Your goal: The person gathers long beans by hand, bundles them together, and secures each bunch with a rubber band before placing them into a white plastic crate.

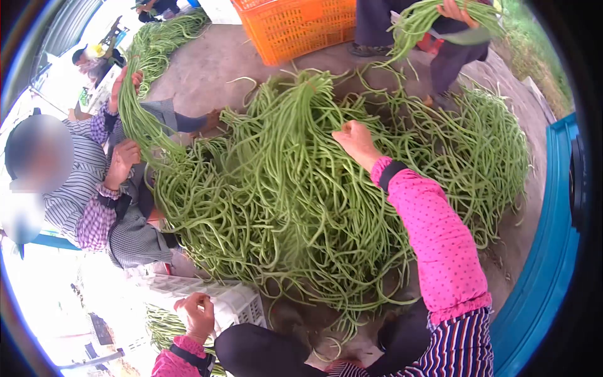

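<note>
A large heap of green long beans [326, 207] lies on the ground in front of me. Over its upper middle is my right hand [357, 141], in a pink dotted sleeve, with the fingers closed beside a gathered bunch of long beans [304, 103]. Whether a bean is pinched in those fingers is hidden. My left hand [197, 316] is at the lower left, above a white plastic crate [235, 295]. Its fingers are curled together, and what they hold, if anything, does not show. More long beans [162, 327] lie by the crate below that hand.
At the left a seated person [75, 182] holds a bunch of long beans [135, 116] in both hands. Another person's hand [458, 12] grips a bunch at the top right. An orange crate [301, 31] stands behind the heap. A blue metal edge [534, 251] runs down the right.
</note>
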Available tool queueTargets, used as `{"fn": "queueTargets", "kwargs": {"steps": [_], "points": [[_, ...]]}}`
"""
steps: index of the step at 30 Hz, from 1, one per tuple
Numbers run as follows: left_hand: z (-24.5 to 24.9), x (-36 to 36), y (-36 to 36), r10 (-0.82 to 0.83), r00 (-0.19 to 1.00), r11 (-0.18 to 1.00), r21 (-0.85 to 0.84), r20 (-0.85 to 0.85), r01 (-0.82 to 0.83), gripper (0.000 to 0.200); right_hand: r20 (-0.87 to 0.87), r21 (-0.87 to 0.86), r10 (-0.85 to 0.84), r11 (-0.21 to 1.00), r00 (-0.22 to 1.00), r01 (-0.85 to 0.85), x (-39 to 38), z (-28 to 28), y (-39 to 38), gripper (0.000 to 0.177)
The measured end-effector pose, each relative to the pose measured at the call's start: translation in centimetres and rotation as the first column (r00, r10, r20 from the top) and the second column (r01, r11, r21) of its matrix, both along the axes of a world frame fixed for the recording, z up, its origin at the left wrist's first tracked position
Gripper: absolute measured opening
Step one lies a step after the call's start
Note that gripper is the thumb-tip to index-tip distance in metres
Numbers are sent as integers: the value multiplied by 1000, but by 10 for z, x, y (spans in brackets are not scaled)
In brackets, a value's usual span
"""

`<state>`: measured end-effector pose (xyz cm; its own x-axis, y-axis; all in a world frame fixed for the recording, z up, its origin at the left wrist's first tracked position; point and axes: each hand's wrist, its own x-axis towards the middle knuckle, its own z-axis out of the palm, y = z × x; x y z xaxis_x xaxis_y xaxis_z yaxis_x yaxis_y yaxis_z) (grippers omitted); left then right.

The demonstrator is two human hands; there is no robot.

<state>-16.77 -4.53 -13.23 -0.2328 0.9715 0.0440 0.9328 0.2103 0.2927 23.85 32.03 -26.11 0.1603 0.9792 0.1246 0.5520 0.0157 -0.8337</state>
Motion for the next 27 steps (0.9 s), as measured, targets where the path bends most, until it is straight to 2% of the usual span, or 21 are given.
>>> {"fn": "queueTargets", "kwargs": {"steps": [2,4,5,6,8,11,14,18,19,22,24,26,27], "points": [[7,6,3,-32,997,999,-2,-73,32,4,-23,-26,4,1000,1000,-4,-29,14,19,44],[7,3,7,-20,998,1000,22,-59,21,4,-49,-67,12,998,999,-15,-53,15,37,47],[8,4,7,-40,997,999,0,-63,40,3,-91,-40,-26,999,995,23,-66,16,49,52],[10,5,6,-61,996,998,-27,-66,59,3,-192,63,-52,996,980,65,-81,2,59,60],[12,7,9,-48,998,998,-44,-41,46,4,-246,-20,-130,991,960,129,-108,-18,79,65],[17,13,13,-37,999,999,-32,-34,36,4,37,-325,-240,915,970,238,-135,-1,74,71],[20,15,15,-18,1000,998,-63,-20,16,5,-14,-483,-209,858,978,177,-126,-6,75,79],[15,10,12,-19,1000,998,-55,-18,18,5,-335,-364,-254,923,907,124,-117,-24,79,62],[13,9,10,-25,999,998,-52,-29,23,3,-471,-333,-257,938,844,99,-114,-20,74,45],[12,6,8,-27,1000,999,-29,-13,27,3,-726,-248,-148,967,672,-54,-109,-8,47,42],[14,8,8,-24,1000,1000,-19,-12,24,2,-773,-169,-55,978,632,-121,-107,10,21,41],[14,9,7,-9,1000,1000,-14,13,9,2,-734,-152,-3,976,679,-159,-100,36,-8,40],[14,7,7,-19,1000,1000,-16,15,19,2,-677,-124,80,967,731,-221,-95,44,-22,42]]}}
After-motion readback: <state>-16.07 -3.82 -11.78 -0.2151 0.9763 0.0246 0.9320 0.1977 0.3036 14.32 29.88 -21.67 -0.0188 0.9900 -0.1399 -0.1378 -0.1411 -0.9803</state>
